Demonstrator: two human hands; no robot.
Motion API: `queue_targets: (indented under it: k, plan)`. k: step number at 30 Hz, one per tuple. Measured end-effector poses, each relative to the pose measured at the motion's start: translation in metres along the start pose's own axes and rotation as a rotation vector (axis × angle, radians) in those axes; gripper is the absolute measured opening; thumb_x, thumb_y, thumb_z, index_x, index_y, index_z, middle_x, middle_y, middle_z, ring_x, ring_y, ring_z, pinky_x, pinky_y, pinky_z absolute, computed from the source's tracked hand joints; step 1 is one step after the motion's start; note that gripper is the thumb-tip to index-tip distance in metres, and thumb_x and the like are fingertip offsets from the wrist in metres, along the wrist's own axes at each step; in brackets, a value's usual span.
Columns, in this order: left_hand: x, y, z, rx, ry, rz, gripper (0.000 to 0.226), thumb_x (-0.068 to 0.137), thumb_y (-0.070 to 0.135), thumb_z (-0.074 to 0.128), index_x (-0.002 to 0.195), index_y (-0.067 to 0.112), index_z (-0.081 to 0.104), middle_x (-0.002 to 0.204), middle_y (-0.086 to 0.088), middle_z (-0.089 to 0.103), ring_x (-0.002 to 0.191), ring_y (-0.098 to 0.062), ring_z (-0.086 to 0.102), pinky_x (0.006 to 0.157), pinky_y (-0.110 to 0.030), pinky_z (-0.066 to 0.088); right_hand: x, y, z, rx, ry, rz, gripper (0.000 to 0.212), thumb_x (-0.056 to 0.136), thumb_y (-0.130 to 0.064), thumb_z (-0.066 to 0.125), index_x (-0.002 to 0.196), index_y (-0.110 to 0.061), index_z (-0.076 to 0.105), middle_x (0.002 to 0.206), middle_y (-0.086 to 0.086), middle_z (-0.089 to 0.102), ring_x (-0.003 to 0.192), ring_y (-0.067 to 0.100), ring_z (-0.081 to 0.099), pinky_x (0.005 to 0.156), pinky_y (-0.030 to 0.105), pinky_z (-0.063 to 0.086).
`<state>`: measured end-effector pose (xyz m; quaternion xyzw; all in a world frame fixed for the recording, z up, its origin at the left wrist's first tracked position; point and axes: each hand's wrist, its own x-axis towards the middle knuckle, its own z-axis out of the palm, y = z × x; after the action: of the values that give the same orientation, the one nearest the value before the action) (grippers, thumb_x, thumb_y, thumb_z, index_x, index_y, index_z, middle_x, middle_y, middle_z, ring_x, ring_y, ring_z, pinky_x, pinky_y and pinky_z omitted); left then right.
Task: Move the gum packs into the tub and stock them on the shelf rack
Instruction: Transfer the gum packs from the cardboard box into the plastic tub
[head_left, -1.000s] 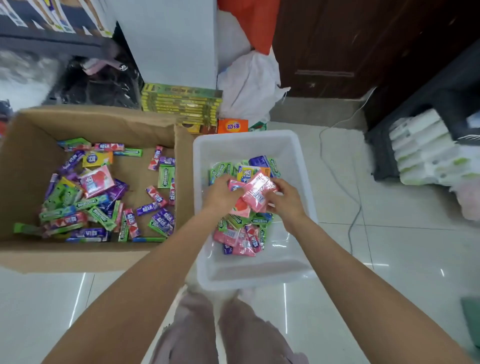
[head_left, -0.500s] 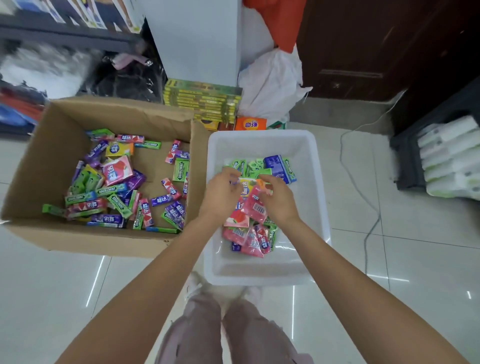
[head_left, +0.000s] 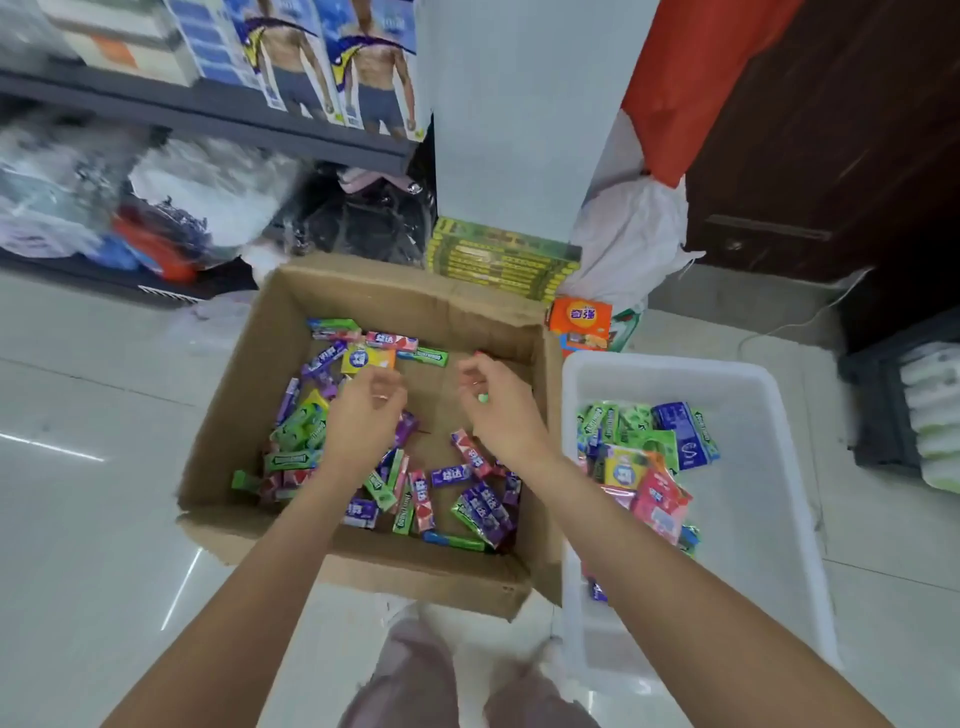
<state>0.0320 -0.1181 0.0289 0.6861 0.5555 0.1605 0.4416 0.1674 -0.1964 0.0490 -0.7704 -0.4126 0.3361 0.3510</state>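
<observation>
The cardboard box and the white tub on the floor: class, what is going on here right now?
A person crouches over a cardboard box of loose gum packs, with a white tub beside it on the right. Both hands hover over the box: the left hand near the yellow pack, the right hand over the bare middle. Neither clearly holds a pack. The tub already holds a pile of packs, but many remain in the box, and nothing is being stocked on a shelf yet.

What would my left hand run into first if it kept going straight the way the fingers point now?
Most likely the yellow gum pack lying just beyond the fingertips of the left hand in the cardboard box. Depth is unclear from the head view, so the hand may pass above it and reach the box's far wall.
</observation>
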Motion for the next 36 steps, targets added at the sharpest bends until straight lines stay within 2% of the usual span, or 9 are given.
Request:
queue_targets:
  k: [4,7,9,10,12,18,26,32,36]
  plan:
    - [0.053,-0.039,-0.028,0.150,-0.093,-0.008,0.024,0.088,0.011,0.059,0.111,0.004,0.058,0.111,-0.011,0.063,0.104,-0.026,0.058,0.087,-0.034,0.043,0.046,-0.005,0.053,-0.071,-0.093,0.149,0.035,0.092,-0.014,0.055,0.126,-0.008,0.051,0.125,0.009,0.057,0.110,0.021,0.055,0.095,0.028,0.042]
    - [0.079,-0.067,-0.037,0.391,-0.209,0.049,0.039,0.086,0.019,0.065,0.122,0.010,0.054,0.125,-0.012,0.056,0.117,-0.028,0.049,0.095,-0.034,0.037,0.070,-0.002,0.084,-0.113,-0.164,0.274,0.048,0.090,-0.024,0.058,0.135,-0.016,0.043,0.134,0.006,0.053,0.121,0.026,0.052,0.101,0.039,0.041]
    - [0.087,-0.081,-0.039,0.506,-0.310,0.062,0.055,0.083,0.027,0.068,0.132,0.015,0.046,0.137,-0.010,0.044,0.128,-0.028,0.036,0.104,-0.034,0.029,0.079,0.002,0.097,-0.161,-0.211,0.320,0.053,0.090,-0.031,0.058,0.138,-0.018,0.040,0.134,0.004,0.051,0.121,0.026,0.051,0.093,0.026,0.041]
    - [0.090,-0.088,-0.039,0.542,-0.352,0.058,0.062,0.081,0.031,0.070,0.135,0.017,0.042,0.143,-0.008,0.037,0.133,-0.027,0.030,0.108,-0.035,0.026,0.081,0.003,0.102,-0.170,-0.234,0.338,0.053,0.091,-0.031,0.058,0.138,-0.016,0.039,0.132,0.005,0.052,0.120,0.026,0.051,0.081,0.019,0.037]
    - [0.094,-0.099,-0.035,0.578,-0.400,0.066,0.070,0.079,0.035,0.072,0.140,0.023,0.038,0.151,-0.004,0.024,0.139,-0.026,0.019,0.114,-0.039,0.022,0.082,0.005,0.111,-0.120,-0.252,0.373,0.053,0.091,-0.023,0.060,0.138,-0.010,0.040,0.132,0.009,0.053,0.120,0.028,0.051,0.076,0.019,0.035]
    - [0.099,-0.107,-0.030,0.469,-0.358,0.067,0.067,0.077,0.025,0.075,0.135,0.024,0.043,0.157,-0.001,0.007,0.144,-0.023,0.007,0.115,-0.038,0.021,0.083,0.012,0.128,-0.112,-0.221,0.408,0.050,0.087,-0.018,0.063,0.133,-0.012,0.045,0.126,0.010,0.058,0.110,0.027,0.058,0.090,0.035,0.047]
    - [0.100,-0.102,-0.036,0.358,-0.392,0.015,0.068,0.076,0.014,0.076,0.136,0.019,0.044,0.156,-0.001,0.012,0.143,-0.021,0.017,0.109,-0.032,0.032,0.085,0.023,0.128,-0.149,-0.285,0.418,0.038,0.085,-0.018,0.066,0.119,-0.006,0.057,0.118,0.014,0.063,0.108,0.029,0.058,0.093,0.041,0.047]
    - [0.096,-0.096,-0.044,0.403,-0.501,0.021,0.081,0.074,0.012,0.078,0.142,0.020,0.034,0.157,0.000,0.004,0.144,-0.019,0.010,0.109,-0.031,0.030,0.080,0.024,0.126,-0.101,-0.250,0.418,0.040,0.085,-0.010,0.065,0.123,-0.007,0.055,0.122,0.013,0.060,0.107,0.027,0.059,0.090,0.027,0.045]
    - [0.093,-0.097,-0.043,0.461,-0.420,-0.015,0.081,0.075,0.007,0.075,0.142,0.020,0.030,0.154,-0.009,0.010,0.142,-0.028,0.020,0.110,-0.040,0.035,0.071,0.029,0.118,-0.088,-0.153,0.456,0.032,0.086,-0.009,0.064,0.117,-0.004,0.058,0.119,0.010,0.064,0.108,0.024,0.059,0.087,0.026,0.043]
